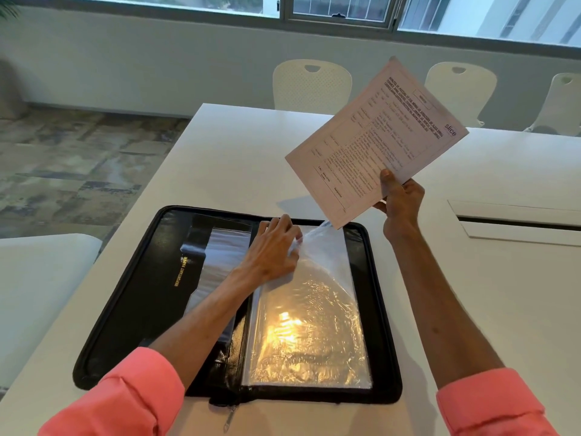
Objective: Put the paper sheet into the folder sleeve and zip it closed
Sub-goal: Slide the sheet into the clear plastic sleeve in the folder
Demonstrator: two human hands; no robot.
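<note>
A black zip-around document folder (135,297) is laid open flat on a white rectangular table (239,158), its gold lettering on the left inner panel and its zipper pull (229,418) hanging at the near edge by the spine. On the right half a stack of clear plastic sleeves (311,338) is seen, glossy and crinkled, with a warm light reflected in the middle. The top left corner of the uppermost clear sleeve is pinched and lifted by the left hand (273,247), whose fingers are closed on the film so that the sleeve's far edge is raised off the ones beneath; whether its mouth is actually parted cannot be told. A white printed paper sheet (374,143), covered in a form with small text, is held in the air by the right hand (399,199), thumb on the front face and fingers closed behind its lower edge. The sheet is tilted and raised above the far right corner of the folder, its lowest corner just over the lifted sleeve edge, not inserted. Coral pink sleeves (132,401) are worn on both forearms. White plastic chairs (311,86) are ranged along the far side of the table below a row of windows (339,7).
</note>
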